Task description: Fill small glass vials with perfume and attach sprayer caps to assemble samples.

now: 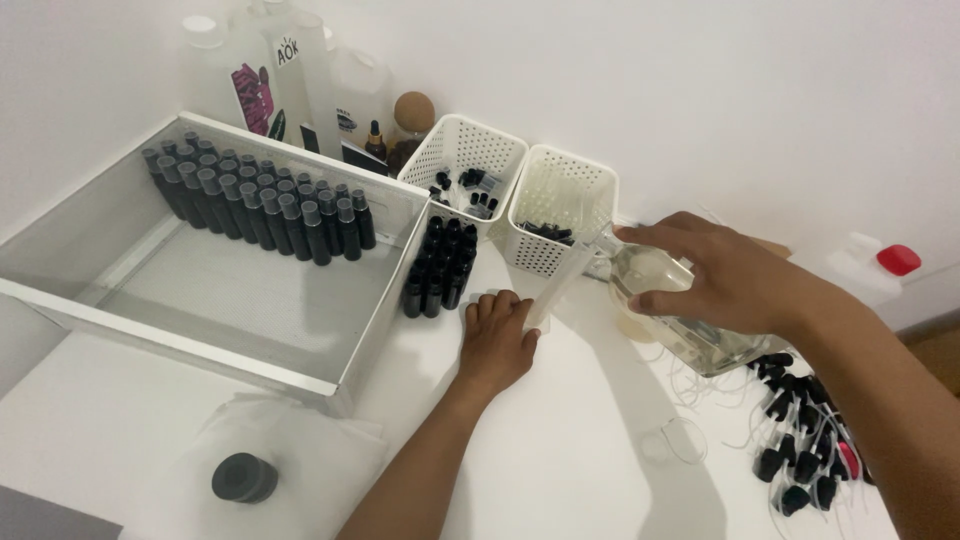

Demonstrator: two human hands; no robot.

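My right hand (725, 275) grips a large clear bottle (690, 335) of pale liquid and holds it tilted, with its neck pointing left. A long translucent funnel (560, 283) slants from the bottle's mouth down to my left hand (497, 335). That hand rests on the white table (560, 460) with its fingers curled around the funnel's lower end. Whatever is under the fingers is hidden. A cluster of small black bottles (438, 268) stands just left of my left hand.
A big white tray (200, 345) at the left holds rows of dark spray bottles (262, 205). Two white perforated baskets (462, 150) (570, 185) stand behind the hands, and tall bottles (270, 80) line the wall. Black pump heads with tubes (800, 440) lie at the right, and a black cap (243, 477) lies near the front left.
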